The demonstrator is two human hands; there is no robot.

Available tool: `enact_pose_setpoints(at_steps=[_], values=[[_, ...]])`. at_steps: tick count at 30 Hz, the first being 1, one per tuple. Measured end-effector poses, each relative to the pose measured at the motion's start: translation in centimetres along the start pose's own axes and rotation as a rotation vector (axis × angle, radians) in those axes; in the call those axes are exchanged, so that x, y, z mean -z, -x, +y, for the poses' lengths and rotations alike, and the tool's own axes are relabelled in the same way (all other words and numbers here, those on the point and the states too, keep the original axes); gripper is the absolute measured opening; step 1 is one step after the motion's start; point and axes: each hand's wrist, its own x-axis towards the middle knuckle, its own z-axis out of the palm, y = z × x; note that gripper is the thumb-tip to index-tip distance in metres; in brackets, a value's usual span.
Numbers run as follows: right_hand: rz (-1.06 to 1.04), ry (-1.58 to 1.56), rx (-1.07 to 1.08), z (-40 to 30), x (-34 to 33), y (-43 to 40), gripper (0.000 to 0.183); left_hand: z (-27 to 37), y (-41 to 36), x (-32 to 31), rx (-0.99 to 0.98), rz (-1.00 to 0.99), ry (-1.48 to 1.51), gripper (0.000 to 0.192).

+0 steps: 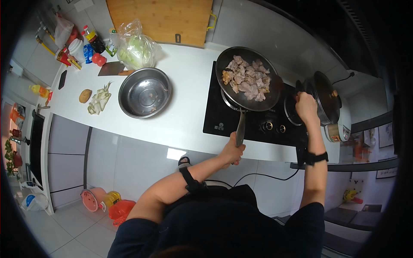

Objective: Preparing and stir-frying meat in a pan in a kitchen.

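Observation:
My left hand (233,150) is closed around the handle of a dark frying pan (274,100), which sits on the left side of the black cooktop (255,125). Pieces of pale, partly cooked meat (248,77) lie in the pan. At the right burner, my right hand (306,104) is closed beside a lidded dark pot (326,96). A dark rounded thing shows just above its fingers, but what it grips is not clear. A steel bowl (145,111) with a few scraps in it stands on the white counter to the left.
Left of the bowl lie a potato (85,96) and a crumpled pale cloth or glove (99,100). Behind are a cleaver (111,69), bagged cabbage (135,51), bottles and tomatoes (98,59). A wooden board (158,19) leans on the wall. A rice cooker (343,124) stands far right.

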Motion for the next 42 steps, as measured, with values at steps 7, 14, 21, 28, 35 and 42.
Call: enact_pose_setpoints(at_steps=[7, 14, 21, 28, 35, 42], values=[[-1.004, -1.188, -0.826, 6.1, -8.0, -4.2, 0.021, 0.4, 0.2, 0.3, 0.015, -0.04, -0.048, 0.044], [-0.623, -1.115, -0.555, -1.3, -12.3, -5.5, 0.024, 0.5, 0.2, 0.5, 0.024, -0.078, -0.024, 0.043], [-0.121, -0.204, 0.212, -5.1, -5.8, -1.2, 0.012, 0.5, 0.1, 0.3, 0.0, -0.011, -0.084, 0.04], [-0.032, 0.13, 0.503, -6.4, 0.2, 2.6, 0.023, 0.4, -0.4, 0.5, 0.023, -0.049, -0.007, 0.038], [-0.148, 0.133, 0.584, -8.8, 4.5, 4.4, 0.01, 0.3, -0.1, 0.7, 0.034, -0.03, -0.004, 0.037], [-0.043, 0.257, 0.337, -7.3, -4.3, 0.8, 0.011, 0.7, -0.1, -0.2, 0.018, -0.052, -0.016, 0.036]])
